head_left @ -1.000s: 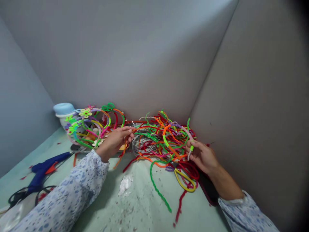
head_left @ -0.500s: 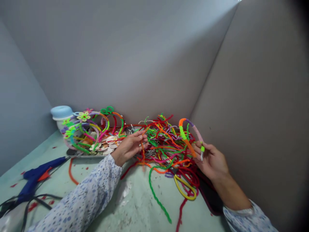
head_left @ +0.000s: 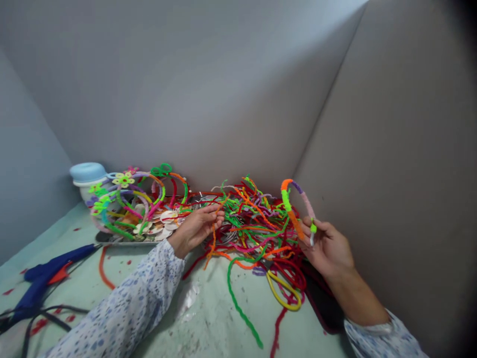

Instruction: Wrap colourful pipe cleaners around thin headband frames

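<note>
Between the thumb and fingers of my left hand (head_left: 197,224) is pinched an orange pipe cleaner (head_left: 213,241), its lower end hanging over the table. My right hand (head_left: 330,248) grips a headband (head_left: 294,191) near its ends. Orange, lime, purple and pink pipe cleaner wraps the band, and a short lime and white piece sticks out by my fingers. Behind and between my hands lies a tangled heap of pipe cleaners (head_left: 257,219) in many colours. Scissors with yellow and red handles (head_left: 285,293) rest at the heap's front edge.
At the left, a tray (head_left: 130,242) holds several wrapped headbands (head_left: 149,199) and white discs (head_left: 166,228). A white jar with a blue lid (head_left: 89,174) stands behind it. A blue glue gun (head_left: 55,271) with its cable lies in front. Grey panels (head_left: 186,99) enclose the table.
My left hand has shifted slightly left with the orange pipe cleaner. The view has moved a little to the right; my right hand still holds the headband.
</note>
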### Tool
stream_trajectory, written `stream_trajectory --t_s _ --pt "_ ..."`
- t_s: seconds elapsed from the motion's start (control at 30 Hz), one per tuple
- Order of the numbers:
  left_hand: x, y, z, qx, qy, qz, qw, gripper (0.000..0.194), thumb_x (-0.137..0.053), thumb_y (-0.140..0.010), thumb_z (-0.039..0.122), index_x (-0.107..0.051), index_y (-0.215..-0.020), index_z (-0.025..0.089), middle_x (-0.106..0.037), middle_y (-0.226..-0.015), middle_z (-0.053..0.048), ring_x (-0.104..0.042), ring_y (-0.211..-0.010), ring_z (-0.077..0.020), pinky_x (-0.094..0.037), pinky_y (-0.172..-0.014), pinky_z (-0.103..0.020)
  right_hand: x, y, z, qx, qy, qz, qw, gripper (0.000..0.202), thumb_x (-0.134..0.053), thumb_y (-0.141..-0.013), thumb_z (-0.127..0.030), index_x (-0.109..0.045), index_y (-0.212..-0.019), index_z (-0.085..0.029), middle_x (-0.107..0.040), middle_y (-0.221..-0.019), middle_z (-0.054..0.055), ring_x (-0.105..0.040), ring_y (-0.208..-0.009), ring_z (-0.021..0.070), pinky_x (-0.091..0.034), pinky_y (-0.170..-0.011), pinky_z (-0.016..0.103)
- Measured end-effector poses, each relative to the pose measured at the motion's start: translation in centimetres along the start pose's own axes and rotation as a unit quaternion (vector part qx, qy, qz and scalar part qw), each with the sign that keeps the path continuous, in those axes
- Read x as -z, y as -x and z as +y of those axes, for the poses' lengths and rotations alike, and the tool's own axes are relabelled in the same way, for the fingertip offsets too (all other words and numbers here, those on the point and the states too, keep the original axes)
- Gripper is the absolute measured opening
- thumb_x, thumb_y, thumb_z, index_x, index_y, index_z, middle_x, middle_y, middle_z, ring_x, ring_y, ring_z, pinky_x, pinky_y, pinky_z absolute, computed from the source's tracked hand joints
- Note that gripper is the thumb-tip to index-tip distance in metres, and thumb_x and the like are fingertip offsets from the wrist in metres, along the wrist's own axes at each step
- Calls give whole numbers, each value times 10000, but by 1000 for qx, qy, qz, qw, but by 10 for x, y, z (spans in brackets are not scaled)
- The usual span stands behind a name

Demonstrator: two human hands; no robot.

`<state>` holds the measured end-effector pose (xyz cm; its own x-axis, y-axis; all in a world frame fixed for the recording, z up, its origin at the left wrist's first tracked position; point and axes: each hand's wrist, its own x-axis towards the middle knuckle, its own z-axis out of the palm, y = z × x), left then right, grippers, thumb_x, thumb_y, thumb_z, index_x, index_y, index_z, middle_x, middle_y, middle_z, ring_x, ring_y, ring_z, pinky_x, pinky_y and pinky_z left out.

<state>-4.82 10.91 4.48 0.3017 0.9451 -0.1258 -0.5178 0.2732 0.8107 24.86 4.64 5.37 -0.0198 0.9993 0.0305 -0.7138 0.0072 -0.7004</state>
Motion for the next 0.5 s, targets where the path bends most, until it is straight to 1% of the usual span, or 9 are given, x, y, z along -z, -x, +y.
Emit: stream_trajectory --t_s 0.1,0.17,0.37,0.5 --pt "3 -2 5 -17 -23 39 999 212 -486 -769 -16 -592 -925 80 -621 -723 -58 -603 -563 -82 -513 -512 -150 -1 0 -2 4 3 -4 1000 61 -521 -702 -165 -571 -681 -136 -458 -552 -10 -408 -425 79 -416 -366 171" --pt "4 -2 8 -41 -43 63 996 161 -499 -778 8 -594 -885 82 -622 -703 -55 -598 -539 -85 -506 -486 -156 -2 1 -4 9 7 -5 1000 57 -527 -704 -175 -569 -685 -142 -453 -545 -14 -405 -418 80 -424 -374 177" --pt "-2 2 18 -105 -92 123 983 226 -498 -737 -37 -594 -892 97 -648 -728 -62 -598 -526 -88 -502 -498 -181 -2 4 -8 4 10 1 1000 56 -527 -716 -198 -567 -706 -160 -452 -543 -10 -416 -423 93 -430 -376 190" --pt "-4 4 24 -125 -111 170 971 283 -518 -680 -71 -588 -898 96 -658 -754 -75 -621 -566 -102 -495 -515 -187 0 4 -10 -1 6 -1 1000 35 -535 -713 -199 -552 -709 -169 -432 -537 -18 -422 -427 95 -434 -387 193"
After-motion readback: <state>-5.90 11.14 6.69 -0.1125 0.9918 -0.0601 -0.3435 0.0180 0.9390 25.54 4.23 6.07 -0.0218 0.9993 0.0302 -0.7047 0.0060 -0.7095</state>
